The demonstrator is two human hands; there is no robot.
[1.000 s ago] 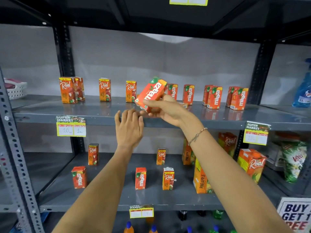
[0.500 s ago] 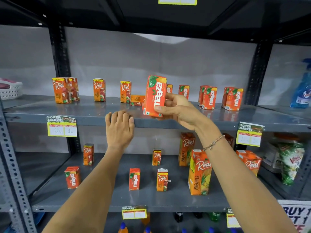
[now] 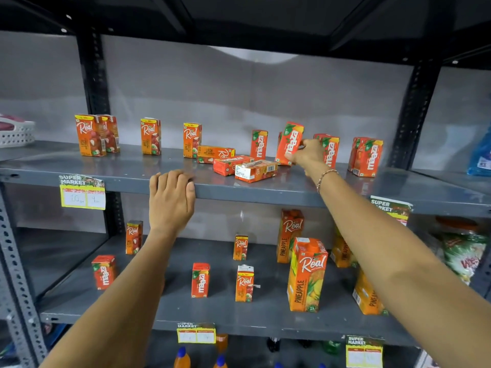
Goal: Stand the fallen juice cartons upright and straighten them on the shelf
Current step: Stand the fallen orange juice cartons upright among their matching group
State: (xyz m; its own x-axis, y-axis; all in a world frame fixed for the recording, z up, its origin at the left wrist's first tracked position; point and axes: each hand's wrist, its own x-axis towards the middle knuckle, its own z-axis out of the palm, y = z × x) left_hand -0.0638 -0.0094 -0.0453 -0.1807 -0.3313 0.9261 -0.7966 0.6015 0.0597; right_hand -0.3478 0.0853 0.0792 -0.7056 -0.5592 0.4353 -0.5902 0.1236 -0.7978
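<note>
Right hand (image 3: 305,154) grasping one glossy boxy Maaza carton (image 3: 289,143); three fallen cartons (image 3: 240,163) leftward; left hand (image 3: 171,200) flat, released, on metal shelf (image 3: 345,189).

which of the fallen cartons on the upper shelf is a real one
The Real litchi carton, lying farthest back beside the upright Real; the two in front are a Maaza and one showing only its barcode side.
</note>
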